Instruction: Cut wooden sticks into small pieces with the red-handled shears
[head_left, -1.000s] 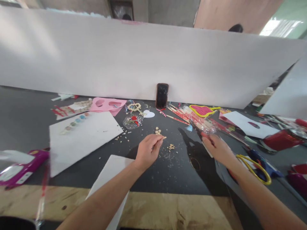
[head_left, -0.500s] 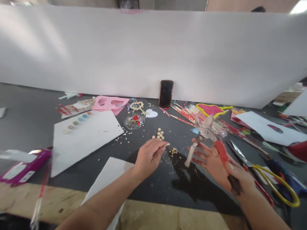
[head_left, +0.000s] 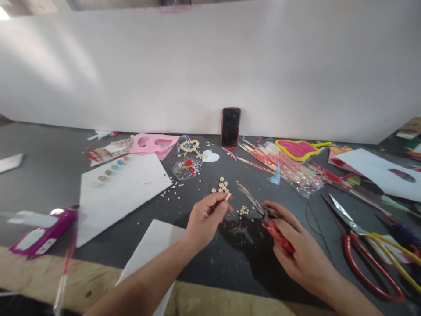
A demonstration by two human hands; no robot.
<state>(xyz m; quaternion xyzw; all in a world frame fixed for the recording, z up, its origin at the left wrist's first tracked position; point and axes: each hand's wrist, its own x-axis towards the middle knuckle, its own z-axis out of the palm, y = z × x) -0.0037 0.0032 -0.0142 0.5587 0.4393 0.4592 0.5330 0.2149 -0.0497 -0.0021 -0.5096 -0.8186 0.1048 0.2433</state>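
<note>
Between thumb and fingers, my left hand (head_left: pixel 207 219) pinches a short pale wooden stick (head_left: pixel 228 197), whose end sticks up past the fingertips. My right hand (head_left: pixel 296 241) is wrapped round the red handles of pruning shears (head_left: pixel 263 213). Their metal blades point up and left, a little to the right of the stick and apart from it. Under and beyond the left fingertips lies a cluster of small flower-shaped pieces (head_left: pixel 222 184). A little pile of cut wooden bits (head_left: pixel 243 210) rests on the dark table below the blades.
A phone (head_left: pixel 230 127) leans on the white board (head_left: pixel 210 70) at the back. Packaged red-and-pale sticks (head_left: pixel 299 175), a pink-and-yellow fan shape (head_left: pixel 297 150) and scissors (head_left: pixel 348 219) lie to the right. Leftward are a white sheet (head_left: pixel 121 193) and a purple glue gun (head_left: pixel 42 232).
My right hand has turned over and closed round the shears, which lay across an open palm before. The blades have swung down toward the left hand. The left hand keeps its pinch.
</note>
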